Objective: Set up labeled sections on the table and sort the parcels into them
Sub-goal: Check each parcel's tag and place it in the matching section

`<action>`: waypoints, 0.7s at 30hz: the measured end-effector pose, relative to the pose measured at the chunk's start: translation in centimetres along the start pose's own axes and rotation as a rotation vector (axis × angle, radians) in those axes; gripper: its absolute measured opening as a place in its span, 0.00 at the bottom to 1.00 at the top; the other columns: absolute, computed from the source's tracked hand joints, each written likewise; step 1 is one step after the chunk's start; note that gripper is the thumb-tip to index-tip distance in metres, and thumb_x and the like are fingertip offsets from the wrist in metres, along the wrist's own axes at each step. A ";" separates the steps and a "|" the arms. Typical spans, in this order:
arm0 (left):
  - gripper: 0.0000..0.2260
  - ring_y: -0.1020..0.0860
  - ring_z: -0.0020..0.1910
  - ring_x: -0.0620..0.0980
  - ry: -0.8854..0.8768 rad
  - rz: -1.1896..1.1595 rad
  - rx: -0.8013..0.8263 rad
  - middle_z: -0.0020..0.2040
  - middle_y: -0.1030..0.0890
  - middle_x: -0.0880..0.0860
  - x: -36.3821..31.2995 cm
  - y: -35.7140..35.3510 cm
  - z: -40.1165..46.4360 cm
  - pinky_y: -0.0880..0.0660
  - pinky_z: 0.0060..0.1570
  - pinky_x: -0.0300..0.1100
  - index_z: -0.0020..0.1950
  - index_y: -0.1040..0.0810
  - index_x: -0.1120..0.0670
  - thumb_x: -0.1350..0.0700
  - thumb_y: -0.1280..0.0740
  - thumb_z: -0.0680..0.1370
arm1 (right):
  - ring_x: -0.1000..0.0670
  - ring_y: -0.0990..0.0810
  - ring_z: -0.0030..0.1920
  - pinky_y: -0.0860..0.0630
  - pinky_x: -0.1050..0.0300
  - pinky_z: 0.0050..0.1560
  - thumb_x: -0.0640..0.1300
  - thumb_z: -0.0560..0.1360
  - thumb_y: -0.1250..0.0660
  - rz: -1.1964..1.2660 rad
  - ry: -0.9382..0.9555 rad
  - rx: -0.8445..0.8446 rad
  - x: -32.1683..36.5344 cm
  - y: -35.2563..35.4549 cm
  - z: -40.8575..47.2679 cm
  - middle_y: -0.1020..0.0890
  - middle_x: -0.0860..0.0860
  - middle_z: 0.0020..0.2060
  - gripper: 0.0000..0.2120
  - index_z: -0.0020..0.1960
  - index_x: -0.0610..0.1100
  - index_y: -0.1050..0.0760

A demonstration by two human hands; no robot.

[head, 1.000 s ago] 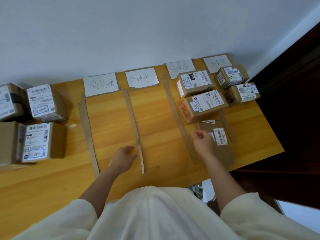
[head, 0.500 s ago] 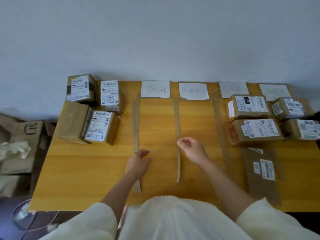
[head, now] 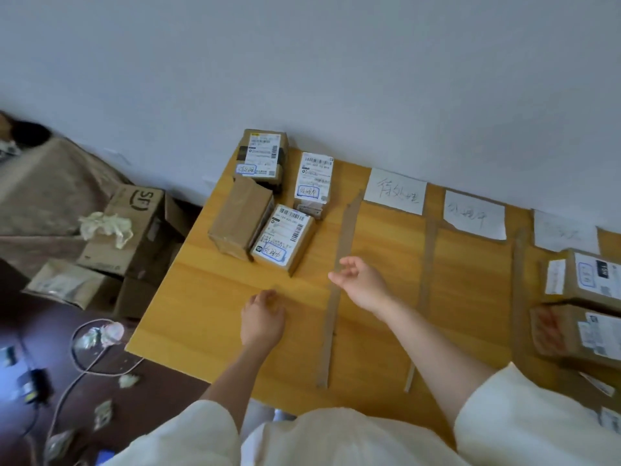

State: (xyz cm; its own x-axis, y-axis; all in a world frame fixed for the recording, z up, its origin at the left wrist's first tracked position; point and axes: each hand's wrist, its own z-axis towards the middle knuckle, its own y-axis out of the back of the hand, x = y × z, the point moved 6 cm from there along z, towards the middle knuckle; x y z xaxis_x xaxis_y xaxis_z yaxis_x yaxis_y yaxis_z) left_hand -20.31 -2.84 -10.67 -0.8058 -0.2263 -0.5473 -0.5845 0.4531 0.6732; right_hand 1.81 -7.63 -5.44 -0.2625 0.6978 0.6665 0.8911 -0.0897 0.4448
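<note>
unsorted parcels (head: 268, 203): I see four brown boxes clustered at the counter's far left corner, three with white labels up, one plain.
strips (head: 339, 284): long cardboard strips lie flat as dividers, running front to back.
section labels (head: 396, 191): I see handwritten white sheets along the wall edge.
sorted parcels (head: 584, 307): two labelled boxes at the right edge.
</note>
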 end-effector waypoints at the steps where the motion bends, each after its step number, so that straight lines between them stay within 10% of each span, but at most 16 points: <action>1: 0.20 0.28 0.63 0.59 0.007 -0.014 -0.015 0.62 0.25 0.57 0.2 0.4 0.5 0.30 0.62 0.49 0.67 0.26 0.52 0.56 0.33 0.75 | 0.49 0.23 0.61 0.27 0.53 0.61 0.54 0.76 0.31 -0.023 0.009 0.001 0.8 -0.3 0.3 0.24 0.51 0.60 0.25 0.69 0.47 0.32; 10: 0.27 0.33 0.67 0.55 -0.028 -0.067 -0.055 0.66 0.28 0.54 1.0 1.8 3.0 0.33 0.65 0.49 0.74 0.35 0.51 0.56 0.34 0.75 | 0.46 0.33 0.72 0.33 0.49 0.70 0.54 0.72 0.26 -0.050 0.058 -0.118 7.4 -3.2 5.0 0.33 0.48 0.73 0.40 0.76 0.45 0.42; 21: 0.34 0.32 0.64 0.52 -0.076 -0.004 -0.063 0.66 0.30 0.52 1.8 1.7 3.4 0.33 0.63 0.43 0.74 0.34 0.52 0.59 0.30 0.68 | 0.48 0.26 0.66 0.33 0.61 0.52 0.47 0.71 0.24 0.021 -0.084 -0.069 7.0 -5.2 5.1 0.26 0.50 0.67 0.37 0.73 0.44 0.40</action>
State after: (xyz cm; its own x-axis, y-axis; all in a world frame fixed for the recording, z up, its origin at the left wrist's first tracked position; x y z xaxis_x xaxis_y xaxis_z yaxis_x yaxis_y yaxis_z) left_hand -22.45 0.49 -12.22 -0.7951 -0.1607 -0.5847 -0.5945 0.3969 0.6993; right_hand -2.78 1.35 -6.19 -0.2096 0.7518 0.6252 0.8677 -0.1518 0.4734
